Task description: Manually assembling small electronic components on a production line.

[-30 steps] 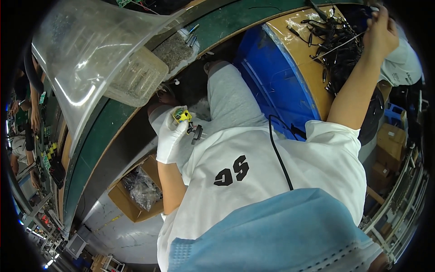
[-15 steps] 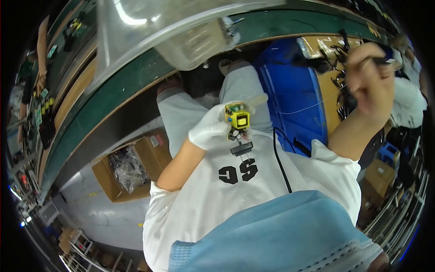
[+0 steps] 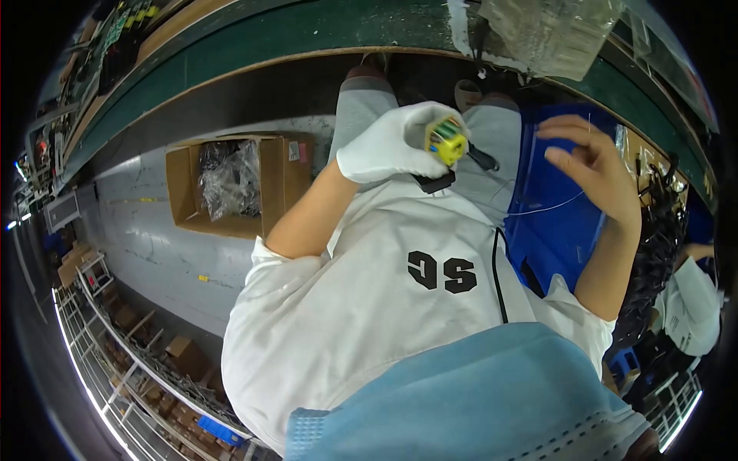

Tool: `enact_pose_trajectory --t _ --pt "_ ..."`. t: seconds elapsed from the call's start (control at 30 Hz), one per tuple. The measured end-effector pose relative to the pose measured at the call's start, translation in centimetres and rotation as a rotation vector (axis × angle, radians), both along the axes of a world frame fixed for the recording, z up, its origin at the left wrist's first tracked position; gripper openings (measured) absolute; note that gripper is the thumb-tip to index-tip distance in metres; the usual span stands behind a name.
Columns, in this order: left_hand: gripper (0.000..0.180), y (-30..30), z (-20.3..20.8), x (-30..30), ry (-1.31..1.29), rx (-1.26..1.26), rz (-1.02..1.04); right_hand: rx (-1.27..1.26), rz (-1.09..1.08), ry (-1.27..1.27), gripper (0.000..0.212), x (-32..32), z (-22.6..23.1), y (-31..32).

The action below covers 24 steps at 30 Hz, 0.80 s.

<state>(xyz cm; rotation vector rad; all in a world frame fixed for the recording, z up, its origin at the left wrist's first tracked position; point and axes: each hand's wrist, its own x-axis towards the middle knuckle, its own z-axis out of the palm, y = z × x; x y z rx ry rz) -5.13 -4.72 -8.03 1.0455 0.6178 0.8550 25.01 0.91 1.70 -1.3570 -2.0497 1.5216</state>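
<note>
My left hand (image 3: 396, 146), in a white glove, is closed around a small circuit board (image 3: 446, 142) with a bright yellow transformer. Just below the board sits a black plastic piece (image 3: 436, 183), partly covered by the glove. To the board's right, a dark slender piece (image 3: 483, 158) lies over my leg; its kind is unclear. My bare right hand (image 3: 588, 165) is raised above a blue bin, index finger and thumb apart, other fingers curled. A thin pale wire (image 3: 547, 208) runs to this palm, and a short end shows above the fingers.
The blue bin (image 3: 557, 238) stands against my right leg, with many black cables (image 3: 659, 238) beyond it. An open cardboard box (image 3: 288, 177) holding clear plastic bags is on the floor at left. A green bench (image 3: 307, 34) runs across the front, bearing a translucent tray (image 3: 542, 34).
My view has swung left. My left hand has turned the board, and the black piece now sits closer to the glove. My right hand has come down nearer the bin, the wire trailing from it.
</note>
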Motion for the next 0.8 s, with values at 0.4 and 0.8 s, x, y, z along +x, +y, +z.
enact_pose_trajectory --t 0.4,0.8 --pt "0.053 1.9 5.1 3.7 0.590 0.369 -0.433 0.404 -0.060 0.233 0.021 -6.6 -2.6 -2.7" --pt "0.049 0.3 2.5 5.2 0.418 0.602 -0.007 0.460 -0.264 0.402 0.009 -5.9 -3.5 -3.3"
